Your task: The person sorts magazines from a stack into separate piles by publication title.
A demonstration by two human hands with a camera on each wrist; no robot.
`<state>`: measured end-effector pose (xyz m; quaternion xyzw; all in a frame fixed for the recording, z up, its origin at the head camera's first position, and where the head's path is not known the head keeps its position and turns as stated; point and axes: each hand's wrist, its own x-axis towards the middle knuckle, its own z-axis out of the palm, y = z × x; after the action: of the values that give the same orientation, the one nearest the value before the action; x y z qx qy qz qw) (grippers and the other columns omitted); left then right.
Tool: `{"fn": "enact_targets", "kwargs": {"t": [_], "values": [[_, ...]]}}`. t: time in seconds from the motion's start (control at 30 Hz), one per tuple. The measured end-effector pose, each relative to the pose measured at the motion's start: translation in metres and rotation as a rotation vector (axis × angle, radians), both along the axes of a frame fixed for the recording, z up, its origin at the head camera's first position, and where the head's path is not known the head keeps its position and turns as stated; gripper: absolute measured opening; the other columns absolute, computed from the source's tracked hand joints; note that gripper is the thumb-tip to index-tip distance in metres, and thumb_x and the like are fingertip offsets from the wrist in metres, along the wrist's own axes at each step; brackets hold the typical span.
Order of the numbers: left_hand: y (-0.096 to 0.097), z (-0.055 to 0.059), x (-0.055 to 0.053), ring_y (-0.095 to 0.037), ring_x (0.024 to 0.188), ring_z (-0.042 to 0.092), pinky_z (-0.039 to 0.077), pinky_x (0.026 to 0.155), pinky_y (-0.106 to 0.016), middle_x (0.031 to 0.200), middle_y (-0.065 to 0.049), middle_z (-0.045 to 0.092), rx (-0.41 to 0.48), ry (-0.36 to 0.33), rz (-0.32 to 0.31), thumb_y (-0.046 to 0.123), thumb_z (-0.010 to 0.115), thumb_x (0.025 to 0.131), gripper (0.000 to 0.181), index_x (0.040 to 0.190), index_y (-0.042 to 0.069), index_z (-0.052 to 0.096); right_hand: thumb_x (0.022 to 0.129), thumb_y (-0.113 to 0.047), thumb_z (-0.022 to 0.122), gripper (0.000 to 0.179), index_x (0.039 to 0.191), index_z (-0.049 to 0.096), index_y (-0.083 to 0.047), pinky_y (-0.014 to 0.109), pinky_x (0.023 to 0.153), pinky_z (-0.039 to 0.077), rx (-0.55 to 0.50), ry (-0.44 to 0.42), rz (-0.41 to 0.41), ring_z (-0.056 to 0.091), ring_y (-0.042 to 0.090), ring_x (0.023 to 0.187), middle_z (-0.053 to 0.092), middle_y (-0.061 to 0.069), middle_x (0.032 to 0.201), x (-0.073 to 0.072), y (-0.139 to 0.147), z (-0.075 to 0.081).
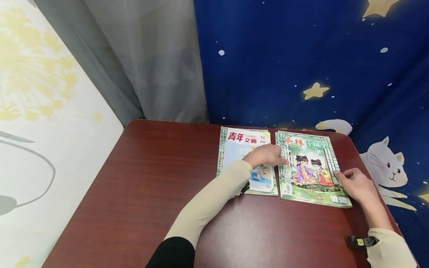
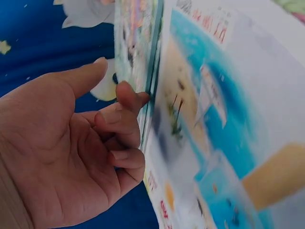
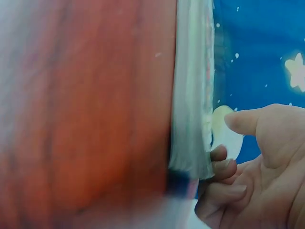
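The head view looks down on the table [image 1: 151, 167]; closer wrist views share the blue curtain [image 3: 257, 43].

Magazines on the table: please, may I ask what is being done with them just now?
A person has both hands at the green 意林 magazine, on the right part of the reddish-brown table. The left hand has its fingers at the left edge; the right hand is at the right edge. Just to the left, the 青年文摘 magazine lies flat on a green-bordered magazine, partly hidden by the left arm.
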<state>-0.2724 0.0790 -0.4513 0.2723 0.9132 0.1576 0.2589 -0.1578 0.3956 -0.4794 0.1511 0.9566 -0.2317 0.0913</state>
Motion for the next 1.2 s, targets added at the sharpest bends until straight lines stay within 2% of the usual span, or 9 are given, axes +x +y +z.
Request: {"fn": "enact_targets", "kwargs": {"t": [0.1, 0.17, 0.33, 0.47, 0.7, 0.8, 0.93, 1.03, 1.2], "values": [[-0.011, 0.006, -0.004, -0.010, 0.050, 0.024, 0.028, 0.054, -0.026, 0.056, 0.007, 0.029, 0.068, -0.017, -0.030, 0.054, 0.055, 0.107, 0.057, 0.064, 0.020, 0.047, 0.107, -0.060, 0.041, 0.077, 0.132, 0.046, 0.013, 0.056, 0.078, 0.046, 0.033, -0.021, 0.000, 0.059, 0.052, 0.101, 0.060, 0.040, 0.121, 0.002, -0.004, 0.007], [-0.025, 0.011, -0.005, -0.010, 0.054, 0.040, 0.035, 0.057, -0.025, 0.062, 0.008, 0.042, 0.146, -0.011, -0.011, 0.052, 0.056, 0.108, 0.045, 0.076, 0.020, 0.059, 0.106, -0.064, 0.039, 0.081, 0.134, 0.046, 0.012, 0.059, 0.079, 0.045, 0.048, -0.037, -0.004, 0.058, 0.054, 0.103, 0.059, 0.040, 0.124, 0.003, -0.010, 0.012], [-0.067, 0.020, -0.010, -0.021, 0.085, 0.071, 0.050, 0.072, -0.030, 0.096, -0.004, 0.078, 0.315, 0.026, 0.094, 0.049, 0.059, 0.107, 0.037, 0.123, 0.017, 0.069, 0.104, -0.069, 0.040, 0.085, 0.139, 0.048, 0.007, 0.059, 0.078, 0.045, 0.031, -0.033, -0.012, 0.058, 0.053, 0.107, 0.059, 0.037, 0.128, -0.003, -0.034, 0.021], [-0.096, 0.022, -0.016, -0.021, 0.086, 0.067, 0.049, 0.076, -0.033, 0.101, -0.010, 0.080, 0.359, 0.033, 0.205, 0.050, 0.060, 0.106, 0.040, 0.127, 0.016, 0.069, 0.104, -0.068, 0.041, 0.080, 0.138, 0.051, 0.004, 0.054, 0.076, 0.045, 0.021, 0.010, 0.017, 0.061, 0.048, 0.102, 0.062, 0.035, 0.124, -0.007, -0.053, 0.027], [-0.130, 0.021, -0.022, -0.016, 0.086, 0.063, 0.048, 0.074, -0.029, 0.093, 0.003, 0.070, 0.304, 0.073, 0.379, 0.050, 0.063, 0.104, 0.035, 0.116, 0.018, 0.068, 0.106, -0.062, 0.047, 0.067, 0.131, 0.059, -0.001, 0.037, 0.067, 0.041, -0.023, 0.124, 0.138, 0.063, 0.031, 0.083, 0.070, 0.019, 0.094, -0.015, -0.084, 0.029], [-0.139, 0.017, -0.022, -0.017, 0.078, 0.058, 0.043, 0.068, -0.030, 0.087, 0.001, 0.063, 0.191, 0.089, 0.484, 0.054, 0.064, 0.103, 0.043, 0.111, 0.012, 0.071, 0.108, -0.053, 0.051, 0.052, 0.125, 0.064, -0.006, 0.034, 0.061, 0.040, -0.095, 0.201, 0.235, 0.058, 0.022, 0.067, 0.066, 0.010, 0.078, -0.020, -0.099, 0.022], [-0.150, 0.012, -0.018, -0.022, 0.081, 0.059, 0.045, 0.071, -0.034, 0.096, -0.006, 0.065, 0.037, 0.120, 0.605, 0.055, 0.067, 0.100, 0.054, 0.122, 0.006, 0.070, 0.109, -0.046, 0.055, 0.037, 0.123, 0.066, -0.013, 0.033, 0.055, 0.040, -0.175, 0.220, 0.354, 0.049, 0.016, 0.054, 0.057, 0.002, 0.069, -0.028, -0.121, 0.009], [-0.156, 0.008, -0.016, -0.023, 0.089, 0.065, 0.050, 0.078, -0.037, 0.107, -0.008, 0.071, 0.016, 0.137, 0.641, 0.054, 0.068, 0.099, 0.056, 0.129, 0.007, 0.067, 0.109, -0.046, 0.056, 0.035, 0.123, 0.066, -0.014, 0.034, 0.053, 0.038, -0.175, 0.214, 0.378, 0.048, 0.017, 0.052, 0.054, 0.001, 0.068, -0.034, -0.136, 0.003], [-0.163, 0.002, -0.013, -0.023, 0.084, 0.067, 0.049, 0.074, -0.036, 0.094, -0.007, 0.072, 0.026, 0.143, 0.655, 0.053, 0.071, 0.098, 0.049, 0.118, 0.008, 0.071, 0.108, -0.045, 0.057, 0.036, 0.119, 0.067, -0.012, 0.035, 0.055, 0.038, -0.143, 0.224, 0.357, 0.048, 0.019, 0.052, 0.054, 0.002, 0.067, -0.044, -0.154, -0.002]]}}
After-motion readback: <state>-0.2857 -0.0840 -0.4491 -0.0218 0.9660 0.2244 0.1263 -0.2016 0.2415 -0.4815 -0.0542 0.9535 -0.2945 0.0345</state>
